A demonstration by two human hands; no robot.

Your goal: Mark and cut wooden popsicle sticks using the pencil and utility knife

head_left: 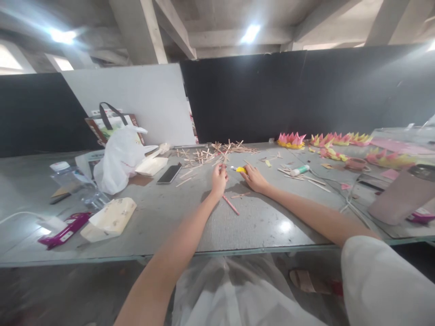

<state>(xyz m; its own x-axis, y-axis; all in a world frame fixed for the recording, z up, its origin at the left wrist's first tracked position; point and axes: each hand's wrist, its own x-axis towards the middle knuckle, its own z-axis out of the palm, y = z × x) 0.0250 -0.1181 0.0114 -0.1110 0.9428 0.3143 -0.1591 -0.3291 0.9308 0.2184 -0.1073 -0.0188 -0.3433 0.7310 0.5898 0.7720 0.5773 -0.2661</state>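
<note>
My left hand is closed in a pinch on a thin wooden stick that points up toward the stick pile. My right hand lies on the grey table with its fingers closed on a small yellow tool. A pink stick lies on the table just below my left hand. Another short stick lies between my two wrists. A heap of crossed wooden sticks is spread just beyond both hands.
A black phone and a white plastic bag lie to the left. A glue tube sits right of my hands. Pink and yellow paper flowers line the back right. A magenta item and a wrapped packet sit front left.
</note>
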